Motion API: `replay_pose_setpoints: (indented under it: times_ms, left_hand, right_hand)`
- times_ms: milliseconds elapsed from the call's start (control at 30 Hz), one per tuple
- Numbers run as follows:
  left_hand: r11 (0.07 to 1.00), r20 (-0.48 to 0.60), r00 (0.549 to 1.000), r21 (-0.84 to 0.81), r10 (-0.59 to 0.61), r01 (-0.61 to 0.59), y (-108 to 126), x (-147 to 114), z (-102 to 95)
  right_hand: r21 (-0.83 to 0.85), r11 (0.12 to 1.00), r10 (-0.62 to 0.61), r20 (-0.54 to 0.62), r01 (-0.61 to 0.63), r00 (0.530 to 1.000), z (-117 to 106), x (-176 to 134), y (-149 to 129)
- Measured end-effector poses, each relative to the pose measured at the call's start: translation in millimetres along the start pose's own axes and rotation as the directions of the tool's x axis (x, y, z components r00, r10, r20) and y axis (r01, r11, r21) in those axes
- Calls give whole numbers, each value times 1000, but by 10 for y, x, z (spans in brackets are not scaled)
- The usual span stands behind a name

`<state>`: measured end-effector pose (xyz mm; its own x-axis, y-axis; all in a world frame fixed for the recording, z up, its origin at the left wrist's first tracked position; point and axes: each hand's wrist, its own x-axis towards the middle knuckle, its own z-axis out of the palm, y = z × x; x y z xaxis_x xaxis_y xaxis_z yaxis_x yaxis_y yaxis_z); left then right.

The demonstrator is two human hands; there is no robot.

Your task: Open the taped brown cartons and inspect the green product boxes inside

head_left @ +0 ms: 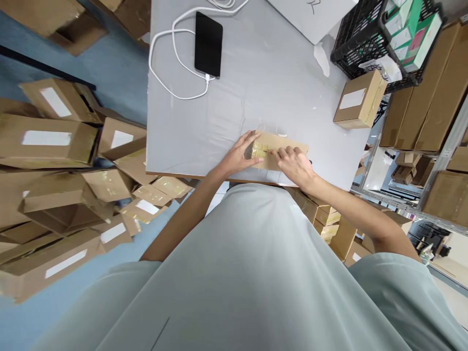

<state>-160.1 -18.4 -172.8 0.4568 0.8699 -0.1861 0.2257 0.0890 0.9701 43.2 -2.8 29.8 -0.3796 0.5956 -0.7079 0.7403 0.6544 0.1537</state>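
Note:
A small cardboard box [298, 145] lies near the front edge of the grey table, with shiny clear tape across its left part. My left hand [239, 157] steadies the box's left end, thumb along the near side and fingers at the far corner. Over the middle of the box, my right hand [294, 165] is closed in a fist-like grip, knuckles up. A small reddish tip [271, 152] pokes out by its fingers against the tape. Most of whatever that hand grips is hidden by the fingers.
A black phone or tablet [208, 45] with a white cable [174, 29] lies on the table [270, 83]. At right are a labelled carton [360, 100] and a black crate [360, 41] of green-and-white boxes. Several cardboard boxes [47, 141] crowd the floor at left. Metal shelving [438, 165] stands at right.

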Motion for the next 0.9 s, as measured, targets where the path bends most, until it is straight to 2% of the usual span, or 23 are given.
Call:
replay_pose_setpoints:
  times_ms: [133, 267, 433, 533, 633, 733, 800, 867, 900]
  left_hand:
    - [999, 8, 1000, 29, -21, 20, 59, -19, -32]
    - [999, 12, 999, 24, -40, 39, 48, -20, -42]
    - [997, -4, 997, 31, -76, 76, 41, -16, -33]
    - [994, -1, 994, 20, -107, 107, 59, -15, -21]
    - [991, -6, 991, 13, -135, 135, 64, -15, -12]
    - [988, -14, 988, 3, -157, 157, 72, -15, -13]
    - [985, -16, 985, -19, -170, 170, 101, -15, -16]
    - [982, -17, 982, -41, -186, 185, 150, -14, -17]
    - [980, -18, 980, -47, -196, 195, 177, -15, -18]
  right_hand:
    - [-23, 999, 36, 82, -34, 996, 208, -210, 262]
    - [-42, 997, 61, 89, -57, 994, 420, -471, 541]
    - [-55, 988, 150, 111, -144, 982, 707, -806, 887]
    - [-28, 986, 169, 104, -167, 980, 888, -919, 1031]
    - [18, 984, 176, 51, -177, 983, 1093, -968, 1149]
    - [114, 978, 180, -39, -175, 983, 1382, -1030, 1327]
    - [236, 947, 246, -91, -219, 965, 1646, -1066, 1467]
    - [446, 838, 405, -123, -314, 906, 1951, -1040, 1560]
    - [576, 737, 504, -122, -353, 855, 2107, -987, 1570]
